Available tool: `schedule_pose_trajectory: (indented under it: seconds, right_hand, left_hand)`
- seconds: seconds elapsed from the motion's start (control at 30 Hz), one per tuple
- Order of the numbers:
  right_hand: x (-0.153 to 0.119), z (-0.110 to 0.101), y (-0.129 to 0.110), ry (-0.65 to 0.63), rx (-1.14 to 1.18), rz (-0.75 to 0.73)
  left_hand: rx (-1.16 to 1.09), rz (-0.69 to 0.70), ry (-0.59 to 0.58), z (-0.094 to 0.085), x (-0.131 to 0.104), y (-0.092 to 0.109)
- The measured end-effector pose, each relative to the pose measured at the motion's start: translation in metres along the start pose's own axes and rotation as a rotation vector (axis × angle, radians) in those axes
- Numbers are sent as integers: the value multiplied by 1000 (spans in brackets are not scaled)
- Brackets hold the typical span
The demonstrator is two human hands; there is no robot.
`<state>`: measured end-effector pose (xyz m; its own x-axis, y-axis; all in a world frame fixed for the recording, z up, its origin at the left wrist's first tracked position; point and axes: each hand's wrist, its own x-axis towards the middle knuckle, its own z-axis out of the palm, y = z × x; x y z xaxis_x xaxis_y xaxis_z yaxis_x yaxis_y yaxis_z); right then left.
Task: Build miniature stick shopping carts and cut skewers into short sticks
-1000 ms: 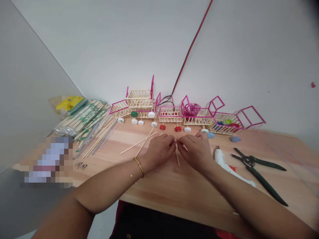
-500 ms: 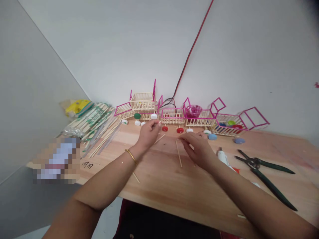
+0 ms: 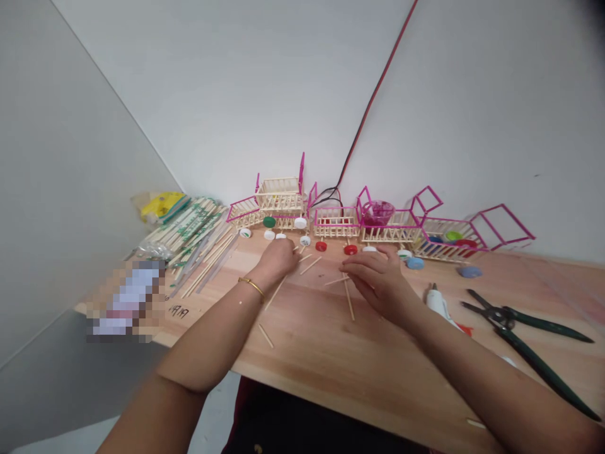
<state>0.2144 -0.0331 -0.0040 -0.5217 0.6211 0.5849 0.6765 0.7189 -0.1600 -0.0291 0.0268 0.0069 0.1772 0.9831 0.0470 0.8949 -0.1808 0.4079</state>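
My left hand [image 3: 280, 260], with a gold bangle on its wrist, is closed near a white bottle cap [image 3: 305, 241]; a thin stick seems to stick out at its fingertips, but what it grips is too small to make out. My right hand [image 3: 378, 280] hovers low over the wooden table with its fingers apart, beside a short stick [image 3: 336, 280] and a longer stick [image 3: 349, 299]. Another short stick [image 3: 311, 265] lies between the hands. Behind them stand small stick carts [image 3: 336, 226] with pink rims and bottle-cap wheels, such as a red cap [image 3: 350, 250].
Bundled sticks [image 3: 193, 224] and a yellow packet [image 3: 163, 207] lie at the left, above a pixelated object [image 3: 127, 299]. On the right are a white glue gun [image 3: 439, 304] and green-handled shears [image 3: 534, 353]. A purple cup [image 3: 378, 215] sits in one cart.
My left hand has moved down and slightly left toward the table. My right hand has opened somewhat, and a short stick now shows by its fingertips. The view has shifted slightly.
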Motion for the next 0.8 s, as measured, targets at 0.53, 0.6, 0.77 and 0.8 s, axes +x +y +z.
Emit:
schedule_pose_trajectory:
  seconds: [0.53, 0.6, 0.77, 0.8]
  right_hand:
    - [6, -19, 20, 111, 122, 341]
    - [6, -20, 20, 102, 178, 389]
    - [6, -17, 6, 3, 402, 422]
    - [6, -16, 2, -40, 465, 450]
  left_hand:
    - [-1399, -28, -318, -6, -7, 21]
    - [-1538, -48, -330, -2, -8, 24]
    - [-1668, -106, -438, 12, -12, 31]
    - [-1685, -97, -457, 15, -14, 33]
